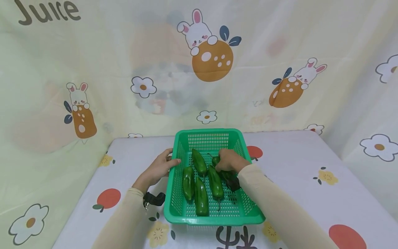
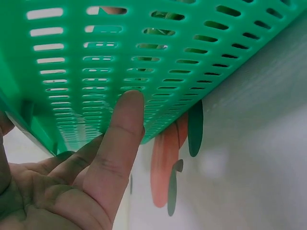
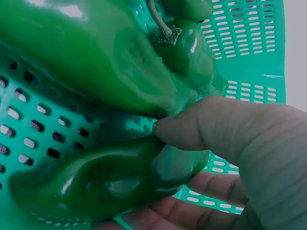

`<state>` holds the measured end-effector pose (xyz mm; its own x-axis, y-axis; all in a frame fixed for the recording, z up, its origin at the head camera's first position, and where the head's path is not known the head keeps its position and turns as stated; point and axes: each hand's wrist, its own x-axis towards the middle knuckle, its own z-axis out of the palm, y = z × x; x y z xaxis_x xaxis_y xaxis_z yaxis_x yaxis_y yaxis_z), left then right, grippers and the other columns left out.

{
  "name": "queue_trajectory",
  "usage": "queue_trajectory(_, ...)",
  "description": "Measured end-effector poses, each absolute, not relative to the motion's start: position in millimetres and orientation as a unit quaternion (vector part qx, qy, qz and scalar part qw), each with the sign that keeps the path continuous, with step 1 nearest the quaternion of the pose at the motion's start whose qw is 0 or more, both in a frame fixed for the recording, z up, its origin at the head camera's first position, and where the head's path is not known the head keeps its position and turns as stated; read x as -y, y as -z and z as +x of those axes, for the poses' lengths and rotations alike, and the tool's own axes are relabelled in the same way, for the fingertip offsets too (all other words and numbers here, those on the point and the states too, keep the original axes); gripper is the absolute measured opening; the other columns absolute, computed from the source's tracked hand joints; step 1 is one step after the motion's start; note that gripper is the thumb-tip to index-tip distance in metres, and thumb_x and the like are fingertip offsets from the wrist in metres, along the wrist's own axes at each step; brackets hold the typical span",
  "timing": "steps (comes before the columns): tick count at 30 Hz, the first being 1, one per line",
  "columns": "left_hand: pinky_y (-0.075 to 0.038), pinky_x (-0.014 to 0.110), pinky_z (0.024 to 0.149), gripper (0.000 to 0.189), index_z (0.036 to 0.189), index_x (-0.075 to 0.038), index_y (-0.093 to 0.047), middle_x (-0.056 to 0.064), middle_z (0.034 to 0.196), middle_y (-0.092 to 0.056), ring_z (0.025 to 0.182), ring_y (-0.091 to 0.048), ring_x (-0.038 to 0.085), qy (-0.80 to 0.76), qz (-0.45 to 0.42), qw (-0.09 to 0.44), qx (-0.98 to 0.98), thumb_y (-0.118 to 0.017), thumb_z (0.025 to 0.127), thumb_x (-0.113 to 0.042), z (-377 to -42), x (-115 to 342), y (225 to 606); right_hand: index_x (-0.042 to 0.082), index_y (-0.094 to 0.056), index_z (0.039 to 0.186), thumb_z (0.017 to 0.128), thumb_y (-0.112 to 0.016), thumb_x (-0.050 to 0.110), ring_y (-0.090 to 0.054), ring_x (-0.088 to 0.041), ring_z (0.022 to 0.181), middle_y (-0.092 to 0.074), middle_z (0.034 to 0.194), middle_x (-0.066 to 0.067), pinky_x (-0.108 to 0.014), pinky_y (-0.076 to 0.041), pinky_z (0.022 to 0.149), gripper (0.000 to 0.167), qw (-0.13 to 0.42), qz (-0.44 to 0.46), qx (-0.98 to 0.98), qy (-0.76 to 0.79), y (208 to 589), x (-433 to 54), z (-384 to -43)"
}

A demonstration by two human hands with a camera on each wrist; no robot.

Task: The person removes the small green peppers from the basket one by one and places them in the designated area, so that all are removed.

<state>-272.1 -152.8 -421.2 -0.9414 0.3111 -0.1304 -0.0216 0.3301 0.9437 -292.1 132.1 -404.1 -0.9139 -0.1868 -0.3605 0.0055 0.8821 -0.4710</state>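
Here, pinches a green pepper (image 3: 103, 184) between thumb and fingers of the right hand (image 1: 230, 160), low in the right wrist view, with its long axis running from near the left edge toward that palm. Lies inside the green basket (image 1: 214, 221), right of centre in the head view and partly hidden by the nearer right hand. Sits farther from the left hand (image 1: 159, 168), left of centre, gripping the basket's side with thumb over the rim.
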Motion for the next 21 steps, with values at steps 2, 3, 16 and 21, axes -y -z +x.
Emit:
queue_trajectory(2, -0.068, 0.046, 0.082, 0.065, 0.162, -0.008, -0.028, 0.029, 0.143, -0.055, 0.106, -0.073, 0.036, -0.573, 0.090, 0.145, -0.801, -0.058, 0.105, -0.021, -271, 153, 421, -0.004, -0.046, 0.148, 0.095, -0.074, 0.020, -0.064, -0.028, 0.096, -0.057, 0.139, -0.023, -0.038, -0.062, 0.069, 0.065, 0.200, -0.045, -0.950, 0.236, 404, -132, -292)
queue_trajectory(3, -0.068, 0.045, 0.082, 0.065, 0.162, -0.008, -0.028, 0.029, 0.143, -0.055, 0.106, -0.073, 0.036, -0.575, 0.090, 0.146, -0.800, -0.058, 0.105, -0.021, -271, 153, 421, -0.004, -0.046, 0.148, 0.095, -0.074, 0.020, -0.064, -0.028, 0.096, -0.057, 0.139, -0.024, -0.037, -0.062, 0.069, 0.065, 0.198, -0.044, -0.950, 0.235, 403, -131, -291)
queue_trajectory(16, -0.068, 0.042, 0.077, 0.064, 0.163, -0.009, -0.027, 0.031, 0.140, -0.058, 0.101, -0.075, 0.036, -0.584, 0.101, 0.150, -0.791, -0.057, 0.107, -0.022, -269, 154, 423, -0.007, -0.046, 0.150, 0.094, -0.073, 0.019, -0.068, -0.028, 0.096, -0.051, 0.149, -0.026, -0.039, -0.066, 0.064, 0.068, 0.182, -0.064, -0.941, 0.277, 391, -138, -289)
queue_trajectory(21, -0.068, 0.042, 0.076, 0.064, 0.163, -0.010, -0.028, 0.031, 0.140, -0.058, 0.099, -0.076, 0.035, -0.588, 0.098, 0.148, -0.789, -0.057, 0.107, -0.022, -268, 153, 423, -0.008, -0.044, 0.151, 0.093, -0.071, 0.018, -0.069, -0.029, 0.098, -0.048, 0.153, -0.027, -0.042, -0.067, 0.066, 0.069, 0.169, -0.077, -0.934, 0.304, 376, -143, -286)
